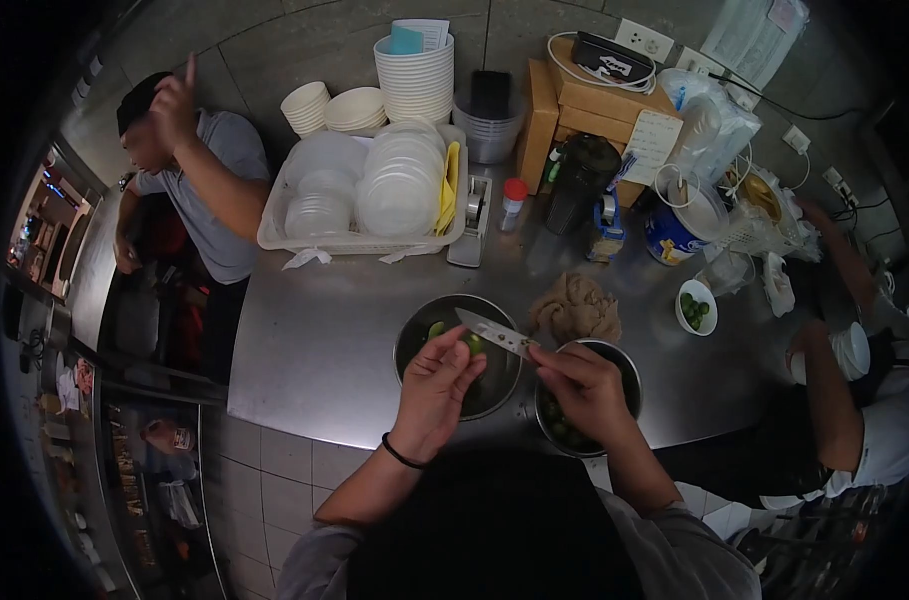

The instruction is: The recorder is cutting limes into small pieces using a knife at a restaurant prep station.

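My left hand [441,382] pinches a small green citrus fruit [472,343] above a steel bowl [510,315]. Green pieces are partly visible inside that bowl, below my fingers. In my right hand [588,390] is a kitchen knife [497,332], its blade pointing left across the top of the fruit. Small bits cling to the blade. Beneath my right hand stands a second steel bowl [632,379] with several dark green fruits [563,427] in it, partly hidden by the hand. A crumpled brown cloth [574,307] lies just behind the second bowl.
A white bowl [697,307] of green fruits stands to the right. Behind are a plastic basket of lids [364,244], a tape dispenser [469,225], a red-capped jar [513,202] and a blue tub [675,236]. One person [221,180] is at left, another [874,442] at right holding white bowls.
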`<state>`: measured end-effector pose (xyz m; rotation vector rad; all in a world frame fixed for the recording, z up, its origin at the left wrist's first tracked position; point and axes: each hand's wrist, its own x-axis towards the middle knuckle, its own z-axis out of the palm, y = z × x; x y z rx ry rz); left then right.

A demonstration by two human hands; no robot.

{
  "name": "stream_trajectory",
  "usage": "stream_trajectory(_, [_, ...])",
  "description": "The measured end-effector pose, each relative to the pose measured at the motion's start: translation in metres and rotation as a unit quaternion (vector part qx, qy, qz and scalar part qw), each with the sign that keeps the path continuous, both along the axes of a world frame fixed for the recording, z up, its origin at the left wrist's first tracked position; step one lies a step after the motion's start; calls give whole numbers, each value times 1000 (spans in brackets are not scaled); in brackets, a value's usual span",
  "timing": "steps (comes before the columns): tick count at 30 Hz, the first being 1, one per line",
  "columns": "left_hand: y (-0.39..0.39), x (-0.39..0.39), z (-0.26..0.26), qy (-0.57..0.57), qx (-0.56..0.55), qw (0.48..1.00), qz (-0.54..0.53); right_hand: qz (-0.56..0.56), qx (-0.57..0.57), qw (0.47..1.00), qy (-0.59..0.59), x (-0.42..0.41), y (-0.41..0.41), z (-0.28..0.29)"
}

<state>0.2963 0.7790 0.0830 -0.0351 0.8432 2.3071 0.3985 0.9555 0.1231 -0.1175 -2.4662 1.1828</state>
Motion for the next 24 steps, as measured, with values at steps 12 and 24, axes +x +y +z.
stream_trajectory(12, [-4, -12, 4, 28, 20, 999, 13, 54, -123, 991, -22, 12, -7, 1])
stream_trajectory(24, [10, 9, 6, 67, 4, 998, 3, 71, -89, 993, 7, 1, -11, 11])
